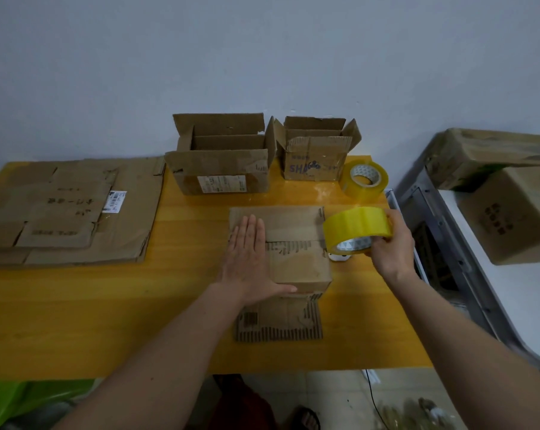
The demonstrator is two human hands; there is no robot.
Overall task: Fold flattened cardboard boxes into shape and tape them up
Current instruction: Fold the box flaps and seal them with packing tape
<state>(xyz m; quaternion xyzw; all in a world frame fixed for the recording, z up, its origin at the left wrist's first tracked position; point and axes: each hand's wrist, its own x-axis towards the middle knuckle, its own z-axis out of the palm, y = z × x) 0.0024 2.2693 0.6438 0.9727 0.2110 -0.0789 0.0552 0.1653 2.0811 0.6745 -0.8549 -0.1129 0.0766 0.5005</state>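
- While the small cardboard box (296, 262) sits near the front middle of the yellow table (76, 321), its two closing flaps meet along a seam across the top, and a loose flap lies flat on the table on both the far and the near side.
- Left hand (250, 259) lies flat on the left part of the box top, fingers straight and together, thumb spread along the near edge, pressing the flaps down.
- Right hand (389, 243) grips a yellow tape roll (357, 231), fingers curled round its rim, held just above the right end of the box; I cannot tell whether a free tape end is already pulled out.
- Something small and white (338, 257) shows on the table beneath the roll; too hidden to name.
- Second tape roll (365, 178) rests farther back on the right, just beside two folded open boxes (222, 172) standing against the wall.
- Stack of flattened cardboard (70, 209) lies at the table's left, well apart from the work.
- More cartons (507, 209) are piled off the table's right edge.
- Likely risk: if the flat palm eases off before tape bridges the seam, the flaps could spring up and leave a gap.
- Tape laid from the right may run askew, since one hand must both steer the roll and pull.
- With the palm covering the seam's left part, the strip could stop short or catch on the fingers.
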